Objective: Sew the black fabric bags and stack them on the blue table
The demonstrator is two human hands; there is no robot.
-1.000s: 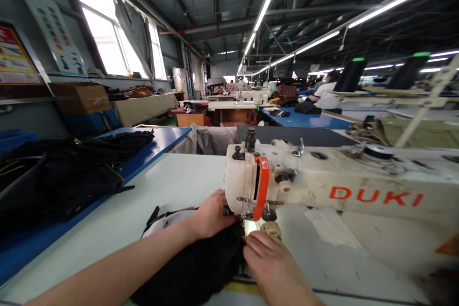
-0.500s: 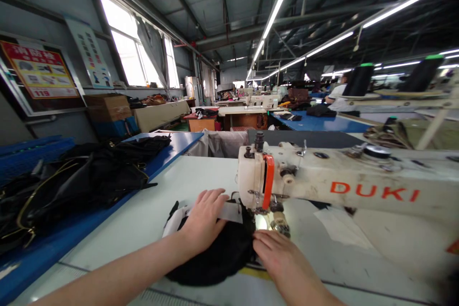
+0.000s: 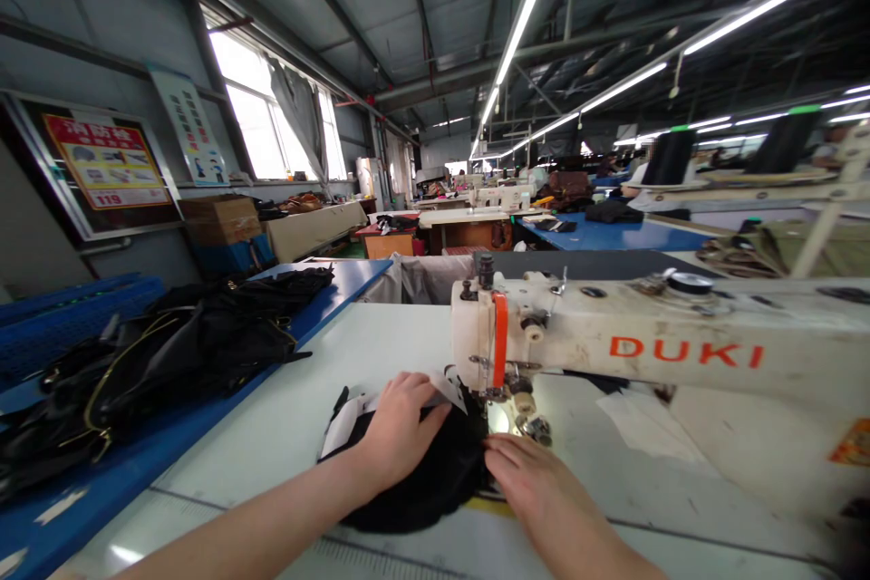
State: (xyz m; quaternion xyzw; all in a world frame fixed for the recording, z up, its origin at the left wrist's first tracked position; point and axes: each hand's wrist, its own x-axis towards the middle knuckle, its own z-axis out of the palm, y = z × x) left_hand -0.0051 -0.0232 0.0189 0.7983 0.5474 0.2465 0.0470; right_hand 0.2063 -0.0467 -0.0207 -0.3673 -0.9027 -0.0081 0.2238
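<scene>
A black fabric piece (image 3: 421, 485) with white strips along its far side lies on the pale sewing table, its right edge at the needle area of the white sewing machine (image 3: 584, 326). My left hand (image 3: 402, 435) rests on top of the fabric, fingers laid over it beside a white strip (image 3: 445, 391) and thumb apart. Close to the presser foot, my right hand (image 3: 526, 467) has its fingers closed at the fabric's right edge. Its fingertips partly hide that edge. A small lamp (image 3: 498, 419) glows by the needle.
On the left, a blue table (image 3: 224, 421) bears a heap of black fabric pieces (image 3: 197, 335) with gold zips. Behind it sits a blue crate (image 3: 82, 317). White scraps (image 3: 645, 421) lie under the machine arm. Black thread cones (image 3: 670, 158) stand at the right.
The view has shifted slightly. The near white strip now tilts up at an angle by my left hand's fingers. My right hand stays at the fabric's edge.
</scene>
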